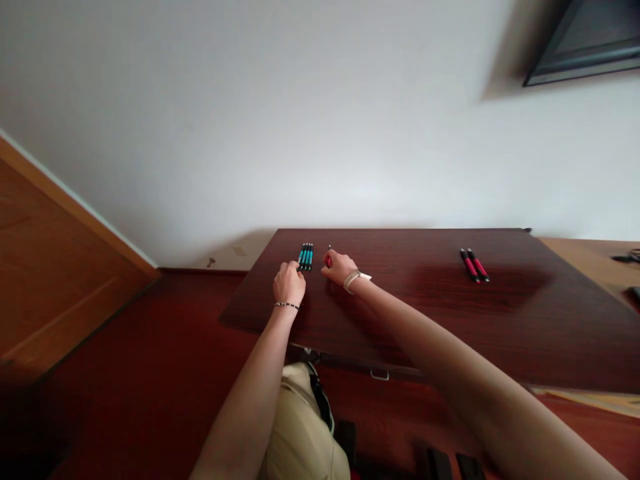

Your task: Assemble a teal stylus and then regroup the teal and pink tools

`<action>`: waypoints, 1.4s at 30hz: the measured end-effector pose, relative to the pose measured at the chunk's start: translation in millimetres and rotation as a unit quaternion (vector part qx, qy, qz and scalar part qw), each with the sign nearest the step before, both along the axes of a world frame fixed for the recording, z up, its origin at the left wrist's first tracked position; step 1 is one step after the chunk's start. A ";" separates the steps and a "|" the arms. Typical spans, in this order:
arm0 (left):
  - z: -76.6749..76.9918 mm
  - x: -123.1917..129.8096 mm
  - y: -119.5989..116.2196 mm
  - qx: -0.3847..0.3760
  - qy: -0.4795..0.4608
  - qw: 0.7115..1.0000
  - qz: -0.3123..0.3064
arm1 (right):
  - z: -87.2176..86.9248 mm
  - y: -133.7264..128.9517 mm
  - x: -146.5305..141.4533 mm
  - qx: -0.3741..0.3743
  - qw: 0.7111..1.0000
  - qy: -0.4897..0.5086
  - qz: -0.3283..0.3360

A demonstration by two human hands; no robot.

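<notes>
Several teal and black pens (306, 256) lie side by side near the back left of the dark wooden table (390, 313). My left hand (289, 283), with a beaded bracelet, has its fingers closed at the lower left end of this row, touching the leftmost pen. To the right of the row, my right hand (338, 267) is closed around a red and black pen (329, 260), whose tip sticks up past the fingers. Two more red and black pens (475, 265) lie next to each other on the right part of the table.
A pale wall (350, 133) rises behind the table. Another, lighter wooden surface (590, 263) adjoins on the right, with dark items at its edge. A black screen (590, 43) hangs at the upper right. A wooden door (55, 267) stands at the left.
</notes>
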State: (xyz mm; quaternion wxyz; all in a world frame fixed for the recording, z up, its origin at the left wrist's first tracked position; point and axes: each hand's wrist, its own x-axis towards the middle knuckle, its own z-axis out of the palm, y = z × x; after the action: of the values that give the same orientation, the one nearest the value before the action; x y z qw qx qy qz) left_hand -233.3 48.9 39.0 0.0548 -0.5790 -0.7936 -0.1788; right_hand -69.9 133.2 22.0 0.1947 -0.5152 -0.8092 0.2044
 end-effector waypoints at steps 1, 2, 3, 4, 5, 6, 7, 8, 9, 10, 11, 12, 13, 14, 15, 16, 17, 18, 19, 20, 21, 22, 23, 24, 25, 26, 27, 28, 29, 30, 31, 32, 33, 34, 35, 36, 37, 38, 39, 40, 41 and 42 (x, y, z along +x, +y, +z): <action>-3.8 -3.3 -0.2 0.012 -0.001 1.000 0.001 | -0.7 1.9 -9.1 -0.001 1.000 0.002 0.004; -7.0 -5.2 -0.4 0.021 -0.003 1.000 0.001 | -1.6 3.7 -17.0 -0.003 1.000 0.003 0.008; -9.6 -5.9 -0.7 0.027 -0.007 1.000 0.001 | -2.7 5.4 -23.8 -0.005 1.000 0.004 0.012; -11.4 -6.0 -0.8 0.031 -0.011 0.999 0.002 | -4.1 7.0 -29.4 -0.007 1.000 0.004 0.014; -12.7 -5.7 -0.7 0.034 -0.016 0.999 0.002 | -5.8 8.5 -33.9 -0.009 1.000 0.003 0.017; -13.5 -5.3 -0.5 0.035 -0.020 0.999 0.001 | -7.7 10.0 -37.6 -0.011 1.000 0.002 0.019; -14.1 -4.9 -0.2 0.037 -0.024 0.999 -0.002 | -9.9 11.4 -40.5 -0.013 1.000 0.000 0.020; -14.6 -4.7 0.2 0.038 -0.027 0.999 -0.005 | -12.2 12.8 -42.9 -0.014 1.000 -0.001 0.020; -15.2 -4.7 0.8 0.038 -0.030 0.999 -0.010 | -14.5 14.2 -44.7 -0.016 1.000 -0.003 0.019; -15.9 -4.8 1.5 0.041 -0.031 0.999 -0.016 | -16.7 15.6 -46.2 -0.016 1.000 -0.005 0.019; -16.8 -5.2 2.3 0.044 -0.031 0.998 -0.025 | -18.7 17.0 -47.5 -0.016 1.000 -0.006 0.019; -17.8 -5.8 3.3 0.048 -0.028 0.998 -0.036 | -20.5 18.3 -48.5 -0.016 1.000 -0.007 0.020; -19.0 -6.5 4.6 0.052 -0.023 0.997 -0.050 | -21.9 19.6 -49.3 -0.015 1.000 -0.007 0.021; -20.4 -7.4 6.0 0.055 -0.015 0.996 -0.067 | -23.0 20.6 -49.7 -0.014 1.000 -0.006 0.023; -21.9 -8.2 7.6 0.055 -0.004 0.995 -0.087 | -23.8 21.4 -49.8 -0.012 1.000 -0.005 0.025; -23.6 -9.1 9.3 0.052 0.007 0.993 -0.105 | -24.3 21.9 -49.6 -0.011 1.000 -0.004 0.027; -25.3 -9.8 11.1 0.046 0.019 0.991 -0.121 | -24.5 22.0 -49.0 -0.009 0.999 -0.003 0.030; -27.2 -10.3 13.0 0.038 0.029 0.990 -0.132 | -24.5 22.0 -48.2 -0.007 0.999 -0.001 0.034; -29.1 -10.7 14.9 0.031 0.037 0.989 -0.139 | -24.4 21.7 -47.2 -0.005 0.999 0.000 0.037; -31.0 -10.9 16.7 0.026 0.043 0.989 -0.140 | -24.1 21.3 -46.1 -0.003 0.999 0.002 0.041; -32.8 -11.0 18.4 0.023 0.047 0.989 -0.137 | -23.9 20.8 -45.2 -0.002 0.999 0.003 0.045; -34.4 -11.0 19.9 0.022 0.049 0.990 -0.134 | -23.8 20.5 -44.3 0.000 0.999 0.004 0.047; -35.9 -10.9 21.2 0.021 0.049 0.990 -0.129 | -23.7 20.4 -43.8 0.001 0.999 0.004 0.048; -37.2 -10.8 22.3 0.021 0.047 0.991 -0.124 | -23.8 20.4 -43.5 0.003 0.999 0.003 0.047; -38.4 -10.8 23.3 0.021 0.046 0.991 -0.120 | -24.0 20.7 -43.5 0.004 0.999 0.002 0.045; -39.4 -10.8 24.2 0.022 0.044 0.992 -0.117 | -24.4 21.1 -43.7 0.006 0.999 0.001 0.043; -40.3 -10.8 24.9 0.024 0.042 0.992 -0.115 | -24.9 21.7 -44.0 0.008 0.999 0.001 0.041; -41.1 -10.8 25.5 0.028 0.040 0.992 -0.112 | -25.5 22.3 -44.5 0.009 0.999 0.000 0.039; -41.9 -10.9 26.2 0.031 0.038 0.993 -0.110 | -26.1 22.8 -45.0 0.010 0.999 0.001 0.038; -42.5 -11.0 26.8 0.034 0.037 0.993 -0.108 | -26.8 23.2 -45.4 0.011 0.999 0.002 0.037; -43.1 -11.1 27.4 0.035 0.037 0.993 -0.107 | -27.4 23.5 -45.7 0.013 0.999 0.004 0.036; -43.7 -11.2 28.0 0.035 0.037 0.993 -0.106 | -27.9 23.6 -46.0 0.014 0.999 0.007 0.035; -44.1 -11.3 28.6 0.033 0.038 0.993 -0.106 | -28.3 23.5 -46.2 0.017 0.999 0.010 0.034; -44.5 -11.5 29.2 0.031 0.039 0.993 -0.106 | -28.7 23.4 -46.4 0.018 0.999 0.013 0.033; -44.8 -11.8 29.8 0.030 0.040 0.993 -0.104 | -28.9 23.2 -46.7 0.020 0.999 0.015 0.032; -45.0 -12.0 30.3 0.029 0.041 0.993 -0.103 | -28.9 23.0 -46.9 0.021 0.999 0.018 0.031; -45.2 -12.4 30.7 0.029 0.040 0.993 -0.103 | -28.8 22.5 -47.0 0.022 0.999 0.021 0.031; -45.4 -12.7 31.0 0.031 0.040 0.994 -0.102 | -28.5 21.7 -46.8 0.023 0.999 0.023 0.033; -45.5 -13.0 31.3 0.034 0.038 0.993 -0.102 | -28.1 20.5 -45.9 0.024 0.999 0.027 0.035; -45.7 -13.3 31.5 0.039 0.036 0.993 -0.103 | -27.6 18.8 -43.9 0.025 0.998 0.031 0.039; -45.9 -13.4 31.7 0.045 0.033 0.993 -0.106 | -27.0 16.5 -40.3 0.027 0.998 0.035 0.043; -46.1 -13.4 32.0 0.049 0.030 0.992 -0.113 | -26.3 13.8 -34.5 0.029 0.998 0.039 0.046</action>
State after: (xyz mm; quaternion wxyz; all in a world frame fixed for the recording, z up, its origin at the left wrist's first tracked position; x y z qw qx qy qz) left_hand -246.7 80.9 -7.1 0.0868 -0.6668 -0.7112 -0.2050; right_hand -104.5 146.9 -4.3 0.2318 -0.4629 -0.8294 0.2098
